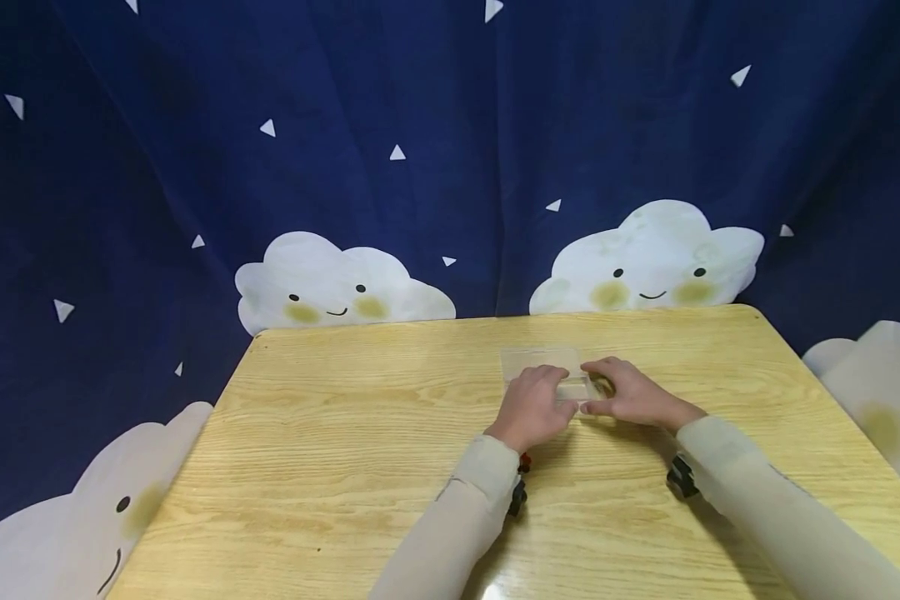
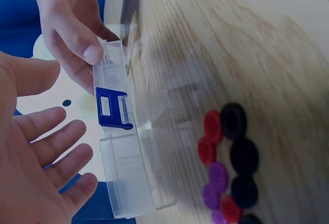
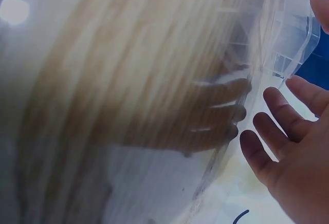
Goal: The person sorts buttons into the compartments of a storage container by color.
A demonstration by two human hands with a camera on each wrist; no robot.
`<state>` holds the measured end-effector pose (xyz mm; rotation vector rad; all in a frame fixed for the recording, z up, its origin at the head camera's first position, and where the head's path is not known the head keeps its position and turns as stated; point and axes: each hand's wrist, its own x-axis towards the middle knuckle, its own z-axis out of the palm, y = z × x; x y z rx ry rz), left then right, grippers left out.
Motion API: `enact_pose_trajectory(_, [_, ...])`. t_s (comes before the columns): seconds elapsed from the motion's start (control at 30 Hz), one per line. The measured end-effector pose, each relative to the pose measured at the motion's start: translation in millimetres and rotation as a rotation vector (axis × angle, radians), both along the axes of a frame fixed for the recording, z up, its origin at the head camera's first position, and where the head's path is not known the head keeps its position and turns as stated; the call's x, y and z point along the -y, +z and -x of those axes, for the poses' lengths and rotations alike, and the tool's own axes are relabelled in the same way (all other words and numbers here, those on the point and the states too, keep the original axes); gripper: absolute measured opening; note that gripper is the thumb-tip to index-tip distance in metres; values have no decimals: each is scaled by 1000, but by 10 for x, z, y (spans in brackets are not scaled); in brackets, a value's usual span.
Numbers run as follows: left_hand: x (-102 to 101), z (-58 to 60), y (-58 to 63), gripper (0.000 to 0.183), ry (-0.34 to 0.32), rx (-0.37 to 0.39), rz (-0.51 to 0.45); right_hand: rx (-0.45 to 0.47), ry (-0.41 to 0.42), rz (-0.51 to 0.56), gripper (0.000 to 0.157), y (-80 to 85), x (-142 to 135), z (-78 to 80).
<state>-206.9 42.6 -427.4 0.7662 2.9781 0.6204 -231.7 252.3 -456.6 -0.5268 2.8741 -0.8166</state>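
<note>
A clear plastic box (image 2: 115, 154) with a blue latch (image 2: 114, 108) lies on the table between the hands. Its transparent panel (image 1: 536, 358) spreads flat behind the hands in the head view. My right hand (image 1: 633, 393) holds the box's right end, thumb on the near side and fingers around the far side. In the right wrist view, the other fingers of this right hand (image 3: 293, 142) extend loosely beside the clear wall. My left hand (image 1: 532, 407) is at the box's left part. Seen from its wrist, that left hand (image 2: 41, 147) has spread, relaxed fingers before the latch side.
Small red, purple and black button-like discs (image 2: 244, 156) lie in rows on the wooden table (image 1: 330, 450), mostly hidden under the left forearm in the head view. Behind the table hangs a dark blue curtain (image 1: 345, 150) with clouds and triangles.
</note>
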Motion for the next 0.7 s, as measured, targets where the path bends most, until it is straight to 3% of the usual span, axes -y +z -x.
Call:
enact_pose_trajectory(0.33, [168,-30,14,44,-37,-47,-48,-22,14,16,72,-24,-70,20])
enact_pose_trajectory(0.7, [668,-154,97,44,-66,-82,-125,-2,56,45,78,-26,-13,17])
